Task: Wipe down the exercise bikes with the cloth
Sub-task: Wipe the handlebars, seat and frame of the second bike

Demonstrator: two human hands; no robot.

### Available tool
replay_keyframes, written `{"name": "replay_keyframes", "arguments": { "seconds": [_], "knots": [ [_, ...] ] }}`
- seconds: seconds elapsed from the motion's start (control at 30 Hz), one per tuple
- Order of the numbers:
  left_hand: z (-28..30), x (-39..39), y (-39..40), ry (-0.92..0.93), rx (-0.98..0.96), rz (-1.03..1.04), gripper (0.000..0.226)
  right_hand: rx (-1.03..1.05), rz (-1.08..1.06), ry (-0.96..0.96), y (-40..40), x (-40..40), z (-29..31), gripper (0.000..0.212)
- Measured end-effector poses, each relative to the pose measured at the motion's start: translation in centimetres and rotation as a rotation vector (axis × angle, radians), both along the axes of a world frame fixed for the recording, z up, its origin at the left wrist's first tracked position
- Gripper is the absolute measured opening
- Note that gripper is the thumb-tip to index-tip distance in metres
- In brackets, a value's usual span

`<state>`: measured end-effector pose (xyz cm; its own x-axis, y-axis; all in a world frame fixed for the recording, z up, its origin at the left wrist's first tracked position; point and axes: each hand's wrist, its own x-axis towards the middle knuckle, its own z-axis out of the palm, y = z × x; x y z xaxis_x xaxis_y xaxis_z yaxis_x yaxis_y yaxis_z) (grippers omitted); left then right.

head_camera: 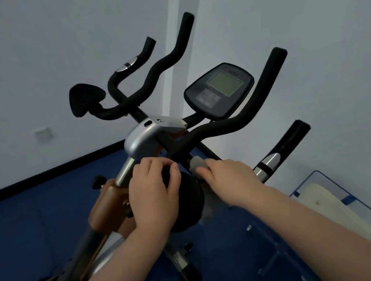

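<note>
Head view looks down over an exercise bike (144,137) standing on a blue floor (22,229) against a pale wall (40,42). Both bare forearms reach in from the bottom edge toward the middle of the black handlebars (226,123). At the centre of the frame, the left hand (154,194) curls its fingers around a black round pad (190,203) just below the silver stem cover (146,134), the thumb and fingertips wrapped over the pad's upper edge. Just beside it, the right hand (227,177) pinches a small grey cloth (197,163), bunched at the fingertips and pressed against the black bar where the handlebars meet the stem; a blurred, paler part of the cloth seems to hang below the hand, though that is hard to make out. Above and to the right of the hands, the dark console (219,89) with its greenish screen tilts toward the camera. A second black pad (86,98) sits at the far left end of the bars. On the wall at the left is a white socket (43,134). An orange-brown frame part (107,207) runs down to the lower left.
</note>
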<state>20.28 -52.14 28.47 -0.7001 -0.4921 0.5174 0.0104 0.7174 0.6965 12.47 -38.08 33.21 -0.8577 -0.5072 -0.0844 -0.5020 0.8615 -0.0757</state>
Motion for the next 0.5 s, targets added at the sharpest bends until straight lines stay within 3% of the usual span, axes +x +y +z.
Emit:
{"name": "replay_keyframes", "arguments": {
  "seconds": [0.1,0.27,0.4,0.5],
  "knots": [
    [0.1,-0.1,0.0,0.015,0.042,-0.017,0.009,0.046,0.078,0.032,1.5,1.1,0.3,0.040],
    [0.0,-0.2,0.0,0.029,0.078,-0.020,0.010,-0.213,-0.102,-0.113,-2.0,-0.1,0.6,0.035],
    [-0.2,-0.1,-0.1,0.037,0.115,-0.034,0.008,-0.154,-0.009,0.032,-0.6,1.7,0.1,0.038],
    [-0.3,-0.3,-0.1,0.033,0.104,-0.030,0.006,-0.203,-0.071,-0.023,-1.3,0.6,0.4,0.027]
  ]
}}
